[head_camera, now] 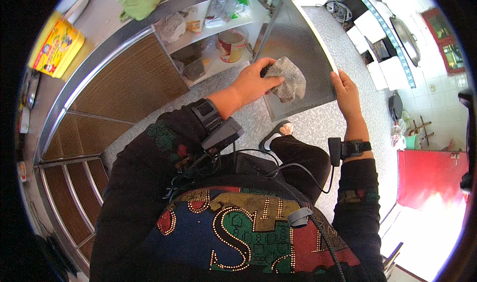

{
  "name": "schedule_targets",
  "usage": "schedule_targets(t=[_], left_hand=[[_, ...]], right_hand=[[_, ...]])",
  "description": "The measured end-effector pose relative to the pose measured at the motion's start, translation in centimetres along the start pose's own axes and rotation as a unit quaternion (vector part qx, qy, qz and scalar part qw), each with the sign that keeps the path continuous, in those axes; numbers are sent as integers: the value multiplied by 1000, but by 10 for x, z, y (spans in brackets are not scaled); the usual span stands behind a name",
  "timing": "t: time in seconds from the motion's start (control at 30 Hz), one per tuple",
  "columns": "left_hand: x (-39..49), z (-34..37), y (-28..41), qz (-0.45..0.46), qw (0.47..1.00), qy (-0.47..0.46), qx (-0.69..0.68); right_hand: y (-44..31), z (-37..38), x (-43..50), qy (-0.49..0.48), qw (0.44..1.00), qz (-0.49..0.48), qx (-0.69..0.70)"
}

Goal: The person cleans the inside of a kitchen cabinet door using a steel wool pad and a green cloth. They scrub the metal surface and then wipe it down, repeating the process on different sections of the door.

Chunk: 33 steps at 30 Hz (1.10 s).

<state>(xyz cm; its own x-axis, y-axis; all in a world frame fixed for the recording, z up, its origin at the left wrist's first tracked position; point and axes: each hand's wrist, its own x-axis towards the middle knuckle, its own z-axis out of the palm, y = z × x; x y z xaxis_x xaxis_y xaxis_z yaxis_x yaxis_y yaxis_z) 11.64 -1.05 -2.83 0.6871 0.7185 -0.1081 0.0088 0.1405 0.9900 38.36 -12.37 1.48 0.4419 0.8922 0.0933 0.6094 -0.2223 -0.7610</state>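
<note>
A crumpled grey cleaning cloth [287,78] is gripped in my left hand [253,82], in front of the inner face of a swung-out cabinet door [313,54]. I cannot tell whether the cloth touches the panel. My right hand [346,90] holds the door by its outer edge, thumb on the near side. Behind my left hand, the cabinet shelf [207,37] bears plastic bags [225,11] and packets. Below it stand a round plastic tub [231,45] and a dark rectangular container [190,63].
Above the cabinet, a green cloth [139,0] and a yellow box [57,47] lie on the countertop [98,32]. Brown closed doors [123,80] and drawers [74,192] run left. My slippered foot [275,132] is on the speckled floor [309,123] just below the door. A red door [428,177] stands right.
</note>
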Motion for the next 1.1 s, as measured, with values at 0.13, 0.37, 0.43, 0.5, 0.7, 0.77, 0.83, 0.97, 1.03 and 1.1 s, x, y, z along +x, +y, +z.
schedule_targets(t=[0.13, 0.37, 0.43, 0.5, 0.7, 0.77, 0.83, 0.97, 1.03, 1.1], left_hand=[[19, 16, 6, 70, 996, 25, 38], [45, 62, 11, 51, 998, -15, 36], [48, 77, 13, 33, 996, -33, 80], [48, 95, 12, -2, 997, -30, 76], [50, 151, -8, -109, 989, -7, -98], [51, 157, -18, -129, 983, -32, -130], [49, 160, -29, -137, 976, -24, -165], [49, 157, -45, -172, 964, -23, -201], [52, 155, -53, -184, 961, -27, -207], [53, 155, -63, -217, 956, -26, -196]], right_hand=[[22, -15, 9, 41, 999, 22, -5], [45, -25, 7, 42, 992, 18, 114], [47, -25, 4, 30, 979, 64, 190], [46, -26, 0, 5, 970, 56, 238], [29, -29, -7, -56, 963, 53, 258], [24, -28, -9, -66, 956, 63, 277], [21, -28, -8, -78, 960, 36, 267], [23, -24, -5, -79, 965, 57, 245], [26, -20, -5, -63, 971, 28, 230], [29, -13, -10, -25, 971, 14, 238]])
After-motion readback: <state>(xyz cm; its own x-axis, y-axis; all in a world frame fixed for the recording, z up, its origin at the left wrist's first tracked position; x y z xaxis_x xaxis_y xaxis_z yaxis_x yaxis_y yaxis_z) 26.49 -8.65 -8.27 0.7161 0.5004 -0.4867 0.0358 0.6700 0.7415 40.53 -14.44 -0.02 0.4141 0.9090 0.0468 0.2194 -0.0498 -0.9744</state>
